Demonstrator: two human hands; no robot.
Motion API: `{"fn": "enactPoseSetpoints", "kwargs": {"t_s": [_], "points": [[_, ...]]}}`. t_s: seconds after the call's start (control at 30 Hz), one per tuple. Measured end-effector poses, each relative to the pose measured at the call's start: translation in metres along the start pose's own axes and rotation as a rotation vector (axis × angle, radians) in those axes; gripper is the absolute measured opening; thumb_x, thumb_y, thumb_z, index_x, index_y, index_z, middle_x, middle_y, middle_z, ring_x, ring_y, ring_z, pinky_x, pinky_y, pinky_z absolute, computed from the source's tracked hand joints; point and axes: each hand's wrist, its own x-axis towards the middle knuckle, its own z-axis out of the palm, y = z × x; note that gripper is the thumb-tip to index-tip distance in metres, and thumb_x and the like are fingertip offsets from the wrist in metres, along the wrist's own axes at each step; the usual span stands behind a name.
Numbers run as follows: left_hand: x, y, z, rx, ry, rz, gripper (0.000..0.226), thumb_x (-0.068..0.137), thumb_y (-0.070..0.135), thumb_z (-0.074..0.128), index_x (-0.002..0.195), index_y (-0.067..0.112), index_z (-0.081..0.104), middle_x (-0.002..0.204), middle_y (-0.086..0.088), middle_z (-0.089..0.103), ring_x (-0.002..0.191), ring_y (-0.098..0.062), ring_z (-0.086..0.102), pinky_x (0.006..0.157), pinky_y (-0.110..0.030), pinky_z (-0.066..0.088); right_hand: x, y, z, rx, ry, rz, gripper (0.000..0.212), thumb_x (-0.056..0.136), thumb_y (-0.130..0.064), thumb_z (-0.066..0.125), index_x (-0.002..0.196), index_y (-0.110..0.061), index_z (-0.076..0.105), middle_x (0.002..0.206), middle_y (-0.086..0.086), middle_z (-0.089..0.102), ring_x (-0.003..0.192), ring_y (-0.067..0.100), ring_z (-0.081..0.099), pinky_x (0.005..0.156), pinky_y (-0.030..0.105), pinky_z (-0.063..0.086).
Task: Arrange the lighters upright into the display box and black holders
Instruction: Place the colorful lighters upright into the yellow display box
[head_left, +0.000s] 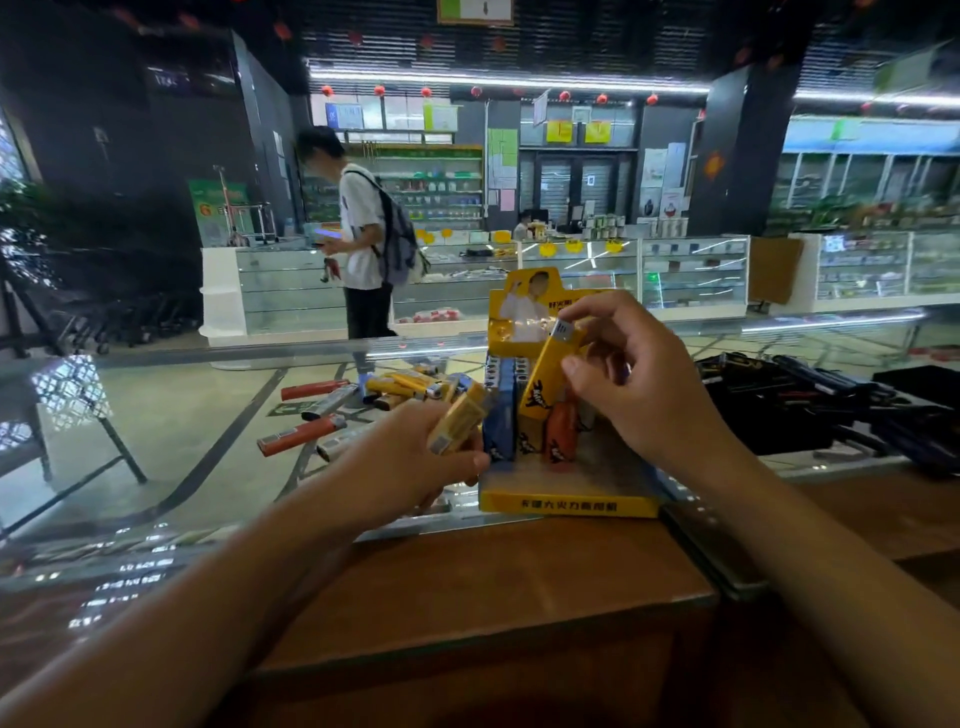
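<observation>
Head view: nearest, the brown wooden table (493, 587) carries the low yellow cardboard display box (566, 501), which serves as landmark here. Just left of the box, the left hand (410, 467) curls its fingers round a small bundle of yellow plastic lighters (460, 423), apparently kept there as a ready stock so the other hand can draw from it without reaching for the pile. Directly over the box, the right hand (628, 379) pinches one yellow lighter with a black figure printed on it (545, 382) between thumb and fingertips; it leans, metal cap up, base pointing down into the box, which looks like the angle needed to slide it in beside its neighbours. Inside the box already stand a blue lighter (500, 415) and an orange-red lighter (561, 434), upright against the back rows, so filling seems to go from back to front. Left of and beyond the box, loose lighters of red, grey and yellow (332, 415) lie flat on the glass, waiting. Right of the box lie the black holders (810, 400); their contents are hard to make out. Beyond the box a person with a backpack (363, 228) stands at a glass counter
</observation>
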Motion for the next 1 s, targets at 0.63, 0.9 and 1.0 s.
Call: {"fn": "enactPoseSetpoints", "kwargs": {"t_s": [0.63,0.9,1.0], "points": [[0.007,-0.005,0.008,0.072,0.048,0.012,0.011,0.091,0.023,0.068,0.085,0.02,0.06,0.059,0.005,0.061,0.046,-0.009,0.053,0.047,-0.021,0.045,0.008,0.044,-0.043,-0.121,0.119,0.114,0.024,0.092,-0.009,0.063,0.11,-0.023,0.06,0.086,0.0,0.062,0.072,0.018,0.057,0.063,0.028,0.049],[0.007,-0.003,0.01,0.128,0.068,0.041,0.012,0.09,0.024,0.068,0.081,0.022,0.061,0.061,0.01,0.063,0.046,-0.008,0.055,0.05,-0.022,0.047,0.005,0.053,-0.038,-0.302,0.01,0.068,0.027,0.091,-0.014,0.065,0.112,-0.029,0.057,0.097,-0.007,0.063,0.079,0.005,0.056,0.067,0.022,0.046],[0.006,-0.002,0.01,0.137,0.07,0.042,0.011,0.089,0.026,0.068,0.081,0.023,0.061,0.063,0.01,0.064,0.048,-0.008,0.056,0.051,-0.022,0.048,0.008,0.055,-0.036,-0.405,-0.024,0.019,0.027,0.089,-0.016,0.066,0.111,-0.028,0.057,0.096,-0.018,0.056,0.089,0.009,0.052,0.073,0.028,0.045]]}}
